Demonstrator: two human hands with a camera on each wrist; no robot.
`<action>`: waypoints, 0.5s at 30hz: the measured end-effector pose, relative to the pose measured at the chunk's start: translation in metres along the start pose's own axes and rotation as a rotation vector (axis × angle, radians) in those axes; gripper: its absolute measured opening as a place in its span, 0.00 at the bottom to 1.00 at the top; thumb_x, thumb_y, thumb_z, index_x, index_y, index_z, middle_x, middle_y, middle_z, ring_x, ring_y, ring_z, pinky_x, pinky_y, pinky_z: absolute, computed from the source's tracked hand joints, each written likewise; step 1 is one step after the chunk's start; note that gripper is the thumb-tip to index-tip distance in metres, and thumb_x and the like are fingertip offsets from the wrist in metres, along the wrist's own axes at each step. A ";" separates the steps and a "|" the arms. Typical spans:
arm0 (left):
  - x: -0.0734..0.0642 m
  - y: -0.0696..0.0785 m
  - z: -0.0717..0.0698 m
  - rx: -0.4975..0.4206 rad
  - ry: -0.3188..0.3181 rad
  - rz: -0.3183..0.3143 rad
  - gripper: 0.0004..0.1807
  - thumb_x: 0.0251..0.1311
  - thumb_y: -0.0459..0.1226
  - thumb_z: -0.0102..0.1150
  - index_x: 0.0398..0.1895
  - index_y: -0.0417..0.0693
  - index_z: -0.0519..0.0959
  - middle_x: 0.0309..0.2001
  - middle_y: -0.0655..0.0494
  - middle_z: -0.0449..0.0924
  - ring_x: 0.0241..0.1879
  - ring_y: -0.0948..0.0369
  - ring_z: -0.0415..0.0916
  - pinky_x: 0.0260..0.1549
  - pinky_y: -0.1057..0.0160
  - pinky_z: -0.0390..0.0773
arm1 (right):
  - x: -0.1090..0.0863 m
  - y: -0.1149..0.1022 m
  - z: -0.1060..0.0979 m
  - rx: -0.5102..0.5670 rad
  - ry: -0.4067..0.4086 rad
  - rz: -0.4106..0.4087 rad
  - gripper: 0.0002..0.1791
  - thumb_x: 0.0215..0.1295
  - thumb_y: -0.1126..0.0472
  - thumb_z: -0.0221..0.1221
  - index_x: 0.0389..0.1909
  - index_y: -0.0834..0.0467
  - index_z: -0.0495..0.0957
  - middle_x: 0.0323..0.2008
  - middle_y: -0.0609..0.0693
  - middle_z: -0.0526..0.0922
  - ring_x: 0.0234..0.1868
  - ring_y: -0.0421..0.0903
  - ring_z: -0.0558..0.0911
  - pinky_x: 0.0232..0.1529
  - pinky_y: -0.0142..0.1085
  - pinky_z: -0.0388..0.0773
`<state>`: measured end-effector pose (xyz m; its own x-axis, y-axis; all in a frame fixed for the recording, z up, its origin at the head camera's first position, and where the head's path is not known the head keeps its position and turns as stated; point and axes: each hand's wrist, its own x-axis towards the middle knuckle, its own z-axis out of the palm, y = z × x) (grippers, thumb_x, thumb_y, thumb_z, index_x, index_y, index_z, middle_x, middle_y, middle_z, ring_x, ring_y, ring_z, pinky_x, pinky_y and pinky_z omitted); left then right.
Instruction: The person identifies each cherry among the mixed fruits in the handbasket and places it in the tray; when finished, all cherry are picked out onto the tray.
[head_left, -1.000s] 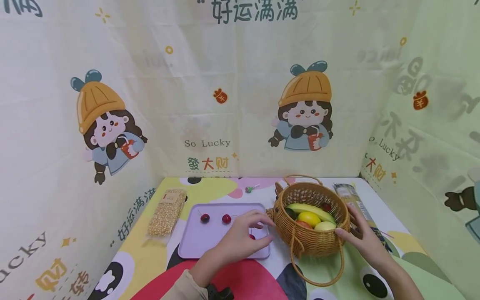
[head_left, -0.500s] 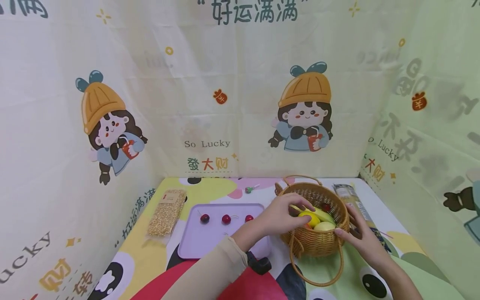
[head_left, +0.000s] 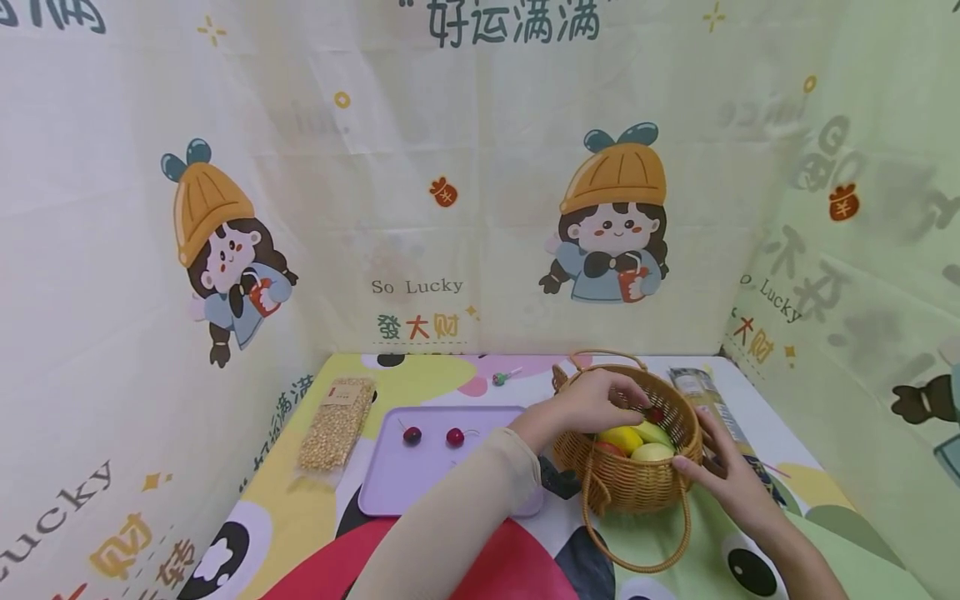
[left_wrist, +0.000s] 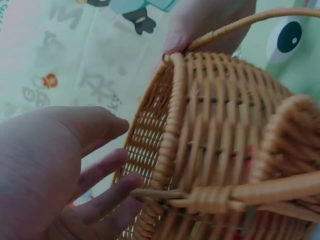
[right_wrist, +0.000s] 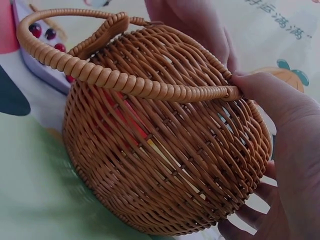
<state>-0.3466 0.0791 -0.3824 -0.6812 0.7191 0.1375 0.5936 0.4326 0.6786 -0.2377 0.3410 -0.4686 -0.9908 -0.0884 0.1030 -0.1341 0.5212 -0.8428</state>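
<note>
The wicker basket holds a banana, a yellow lemon, a pale round fruit, a partly hidden red fruit and a dark red cherry. My left hand reaches over the basket's left rim, fingers loosely bent close to that cherry; the left wrist view shows nothing between thumb and fingers. With my right hand I grip the basket's right side, thumb at the rim by the handle's end and fingers spread along the outer wall.
A lilac tray bears cherries, two of them visible past my left sleeve. A bag of corn kernels lies at left, a lollipop at the back. Another package lies behind the basket at right.
My left hand has moved from over the tray rightward and forward into the basket's opening. My right hand keeps its grip on the basket, which stays in place.
</note>
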 end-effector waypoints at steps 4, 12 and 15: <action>0.010 0.001 -0.003 0.008 -0.039 -0.005 0.13 0.75 0.46 0.71 0.58 0.59 0.91 0.56 0.65 0.91 0.52 0.74 0.82 0.54 0.73 0.81 | -0.001 0.000 0.001 0.035 -0.002 -0.009 0.52 0.86 0.54 0.59 0.93 0.49 0.33 0.87 0.77 0.46 0.80 0.87 0.57 0.55 0.24 0.78; 0.027 0.007 -0.004 -0.023 -0.134 -0.098 0.16 0.78 0.47 0.68 0.62 0.58 0.90 0.58 0.65 0.90 0.58 0.70 0.84 0.59 0.69 0.81 | 0.000 0.001 0.001 0.038 -0.006 -0.016 0.52 0.86 0.55 0.59 0.93 0.46 0.32 0.87 0.78 0.46 0.80 0.89 0.57 0.53 0.20 0.74; 0.036 0.007 0.003 -0.050 -0.144 -0.124 0.15 0.79 0.44 0.67 0.62 0.54 0.90 0.57 0.63 0.91 0.57 0.69 0.84 0.57 0.70 0.81 | 0.000 0.003 0.001 0.044 -0.005 -0.012 0.52 0.86 0.55 0.59 0.93 0.45 0.32 0.86 0.79 0.46 0.79 0.89 0.57 0.52 0.20 0.74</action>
<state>-0.3656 0.1100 -0.3746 -0.6773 0.7338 -0.0521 0.4842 0.4980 0.7194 -0.2381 0.3415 -0.4712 -0.9889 -0.0985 0.1108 -0.1449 0.4826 -0.8637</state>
